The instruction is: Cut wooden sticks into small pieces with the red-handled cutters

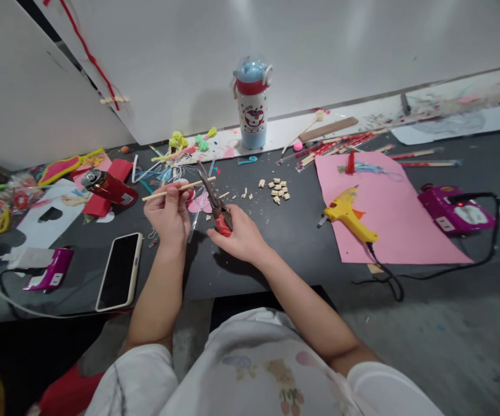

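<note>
Between the fingers of my left hand (170, 214) is a thin wooden stick (155, 196), its far end pointing right. My right hand (243, 234) grips red-handled pliers (220, 216) with dark metal jaws. The jaws meet the stick near its right end; whether they are closed on it I cannot tell. Just right of the pliers lies a small pile of short cut wooden pieces (279, 189). Smaller bits and crumbs of wood are scattered between the pile and the jaws. Pink paper shapes (200, 202) lie on the table behind my hands.
At the back stands a water bottle (252, 107). A yellow glue gun (351, 216) rests on pink paper (388, 190), its cord running to a purple power strip (455, 211). A phone (120, 271) and a drink can (109, 188) are at left. Wrapped chopsticks (340, 148) lie behind.
</note>
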Available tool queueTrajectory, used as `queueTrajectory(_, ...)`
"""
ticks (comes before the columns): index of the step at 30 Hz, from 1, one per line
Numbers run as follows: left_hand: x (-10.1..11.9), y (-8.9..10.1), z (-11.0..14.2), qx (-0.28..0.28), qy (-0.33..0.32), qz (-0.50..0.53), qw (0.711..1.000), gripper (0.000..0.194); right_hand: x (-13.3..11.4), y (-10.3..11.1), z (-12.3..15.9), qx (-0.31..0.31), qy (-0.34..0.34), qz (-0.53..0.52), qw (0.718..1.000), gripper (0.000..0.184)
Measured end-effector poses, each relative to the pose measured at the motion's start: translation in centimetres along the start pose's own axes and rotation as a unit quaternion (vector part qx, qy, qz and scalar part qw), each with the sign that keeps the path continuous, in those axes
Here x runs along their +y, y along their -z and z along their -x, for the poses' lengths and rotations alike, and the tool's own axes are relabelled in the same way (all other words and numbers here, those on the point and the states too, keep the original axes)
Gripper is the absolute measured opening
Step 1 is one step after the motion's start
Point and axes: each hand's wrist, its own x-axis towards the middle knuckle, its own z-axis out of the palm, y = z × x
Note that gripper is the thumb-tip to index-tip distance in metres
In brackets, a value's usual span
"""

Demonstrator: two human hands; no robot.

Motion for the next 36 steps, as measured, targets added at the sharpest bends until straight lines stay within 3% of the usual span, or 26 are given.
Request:
queueTrajectory(11,0.0,-0.1,0.0,0.045,0.052,-0.027,0.997,0.03,0.5,-0.6,-0.1,0.025,0.048,0.022,0.998,0.054)
queueTrajectory(19,-0.1,-0.3,0.2,0.052,0.063,-0.022,0.996,0.028,0.5,-0.8,-0.2,0.034,0.031,0.034,0.998,0.056)
queueTrajectory(28,-0.6,-0.3,0.1,0.038,0.072,-0.032,0.996,0.03,0.2,-0.4,-0.1,0.024,-0.025,0.039,0.999,0.042)
queueTrajectory(30,-0.7,-0.2,0.3,-0.011,0.088,-0.035,0.995,0.036,0.1,-0.2,0.0,0.018,-0.047,0.029,0.998,0.041)
queueTrajectory(32,-0.8,-0.1,0.6,-0.113,0.125,-0.036,0.985,0.049,0.0,0.0,-0.1,0.013,-0.064,0.014,0.998,0.041)
queueTrajectory(36,-1.0,0.2,1.5,-0.364,0.219,-0.073,0.902,0.084,0.0,0.4,-0.2,-0.004,-0.082,-0.005,0.997,0.042)
